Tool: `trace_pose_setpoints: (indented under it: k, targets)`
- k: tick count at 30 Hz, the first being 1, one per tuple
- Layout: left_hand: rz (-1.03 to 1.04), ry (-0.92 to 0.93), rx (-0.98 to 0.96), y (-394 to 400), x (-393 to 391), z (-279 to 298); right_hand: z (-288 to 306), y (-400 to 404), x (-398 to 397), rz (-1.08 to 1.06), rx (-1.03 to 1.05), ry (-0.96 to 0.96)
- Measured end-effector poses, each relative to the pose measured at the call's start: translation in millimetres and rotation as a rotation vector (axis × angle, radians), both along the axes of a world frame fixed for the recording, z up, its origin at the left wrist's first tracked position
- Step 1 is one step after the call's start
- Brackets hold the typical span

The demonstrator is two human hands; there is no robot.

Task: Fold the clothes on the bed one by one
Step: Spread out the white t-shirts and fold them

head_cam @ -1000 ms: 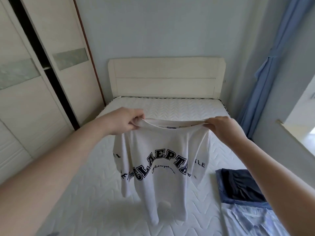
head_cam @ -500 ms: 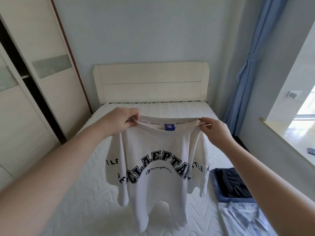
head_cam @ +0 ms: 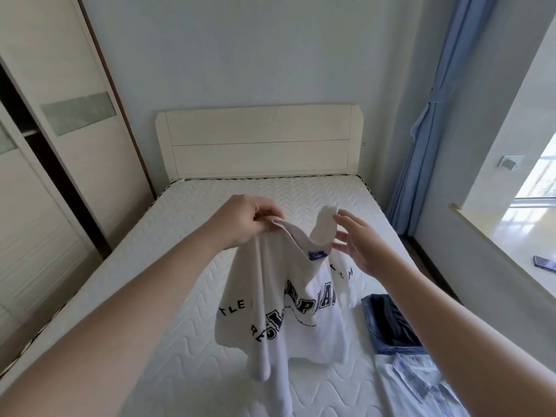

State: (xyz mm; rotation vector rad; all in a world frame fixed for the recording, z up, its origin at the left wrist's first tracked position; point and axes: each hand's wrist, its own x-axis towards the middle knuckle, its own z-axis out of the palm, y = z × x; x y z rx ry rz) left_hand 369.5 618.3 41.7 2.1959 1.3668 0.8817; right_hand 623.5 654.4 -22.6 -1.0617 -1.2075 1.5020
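Our left hand (head_cam: 243,221) pinches the collar of the white cotton T-shirt with navy lettering (head_cam: 288,299), hanging above the white quilted mattress (head_cam: 186,236). Our right hand (head_cam: 361,245) at three o'clock: fingers spread, empty, beside the raised shoulder.

walls: pale blue-grey wall (head_cam: 255,49) faced me
wardrobe: cream sliding wardrobe (head_cam: 54,152) on my left, doors parted on a dark gap
headboard: cream headboard (head_cam: 258,142), flat against the wall
curtain: blue curtain (head_cam: 427,115), gathered on my right
window: sunlit sill (head_cam: 493,233), pretty bright
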Motion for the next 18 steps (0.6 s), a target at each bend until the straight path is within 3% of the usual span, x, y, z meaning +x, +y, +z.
trace_pose_setpoints:
  k: [4,7,13,15,18]
  targets:
    - [-0.101,-0.042,0.021,-3.0,22.1,-14.8,8.8,-5.9,-9.5,0.032,0.026,0.039]
    - [-0.044,-0.132,0.064,-1.5,36.6,-34.5,21.0,-10.8,-8.9,0.066,0.054,0.044]
    - [-0.061,-0.312,-0.125,-6.2,61.3,-53.4,43.8,-21.6,-5.2,0.14,0.208,0.016]
    - [-0.009,-0.274,-0.119,-4.9,66.8,-55.7,47.2,-23.8,-2.3,0.093,0.254,-0.058]
    - [0.085,-0.197,-0.039,-2.0,72.8,-59.6,45.0,-23.6,5.6,-0.14,0.347,-0.352]
